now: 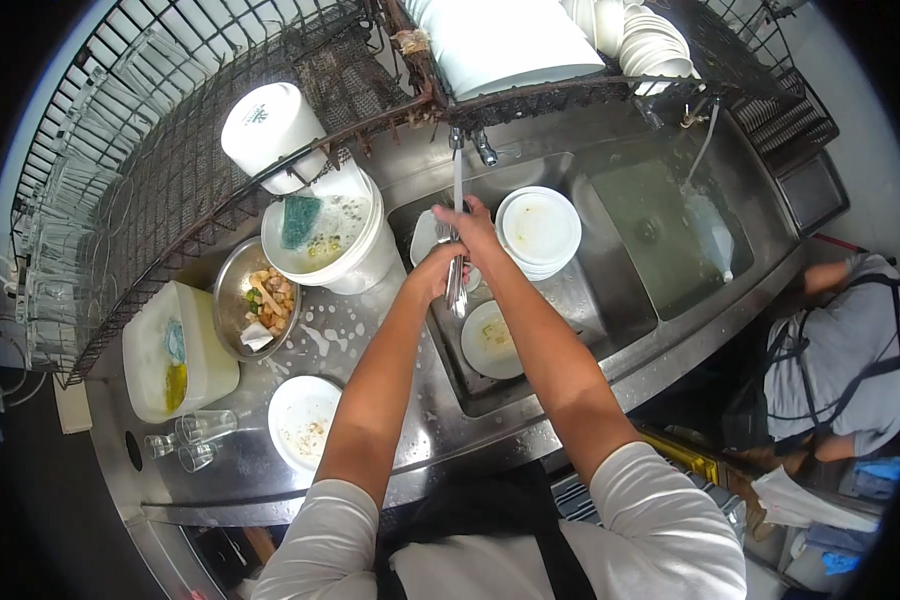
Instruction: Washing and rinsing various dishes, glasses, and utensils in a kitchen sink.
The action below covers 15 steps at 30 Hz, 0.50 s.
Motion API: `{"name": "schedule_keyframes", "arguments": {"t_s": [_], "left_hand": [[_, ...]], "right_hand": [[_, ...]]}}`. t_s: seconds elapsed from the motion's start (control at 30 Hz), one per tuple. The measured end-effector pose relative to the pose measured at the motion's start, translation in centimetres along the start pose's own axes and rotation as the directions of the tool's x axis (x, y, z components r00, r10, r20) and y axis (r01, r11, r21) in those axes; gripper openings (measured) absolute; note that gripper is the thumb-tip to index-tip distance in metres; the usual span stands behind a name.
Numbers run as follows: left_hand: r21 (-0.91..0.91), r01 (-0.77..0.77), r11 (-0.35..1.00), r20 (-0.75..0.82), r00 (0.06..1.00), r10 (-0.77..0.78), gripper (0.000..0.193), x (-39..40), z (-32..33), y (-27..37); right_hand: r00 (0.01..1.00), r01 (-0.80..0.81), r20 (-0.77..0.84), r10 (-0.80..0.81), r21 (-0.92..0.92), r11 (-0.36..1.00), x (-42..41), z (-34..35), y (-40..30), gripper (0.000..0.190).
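Both my hands hold a bunch of metal cutlery (457, 289) over the left sink basin (570, 315). My left hand (445, 268) grips the lower part of the bunch. Higher up, my right hand (474, 229) is closed around the other end. Water streams from the metal tap (457, 138) down onto the cutlery and my right hand. Beside my right hand stands a stack of white plates (540, 229). A soiled white plate (489, 341) lies nearer me in the basin, and another white dish (424, 236) is partly hidden behind my hands.
On the left counter are a white bucket (379, 251) of suds with a green scouring pad (300, 221), a steel bowl (229, 322) of food scraps, a plastic tub (221, 382), glasses (206, 427) and a soiled plate (300, 405). A wire rack (330, 154) overhangs. Another person (832, 352) is at right.
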<state>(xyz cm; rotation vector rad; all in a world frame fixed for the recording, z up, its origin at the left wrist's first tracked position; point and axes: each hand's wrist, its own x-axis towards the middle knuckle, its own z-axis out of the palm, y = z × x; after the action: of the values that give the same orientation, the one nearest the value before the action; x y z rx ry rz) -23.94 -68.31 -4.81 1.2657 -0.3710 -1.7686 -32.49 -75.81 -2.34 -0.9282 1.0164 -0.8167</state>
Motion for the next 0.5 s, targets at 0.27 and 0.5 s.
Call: {"name": "schedule_keyframes", "arguments": {"t_s": [0.27,0.5], "left_hand": [[0.012,-0.285,0.958,-0.242,0.929,0.279,0.023,2.1,0.6,-1.4],[0.099,-0.123,0.988,-0.161,0.977,0.138,0.02,3.3,0.3,-0.9]], "right_hand": [[0.992,0.125,0.059,-0.113,-0.3,0.946,0.5,-1.2,0.8,0.041],[0.869,0.446,0.111,-0.482,-0.597,0.667,0.3,-2.6,2.8,0.059]]}}
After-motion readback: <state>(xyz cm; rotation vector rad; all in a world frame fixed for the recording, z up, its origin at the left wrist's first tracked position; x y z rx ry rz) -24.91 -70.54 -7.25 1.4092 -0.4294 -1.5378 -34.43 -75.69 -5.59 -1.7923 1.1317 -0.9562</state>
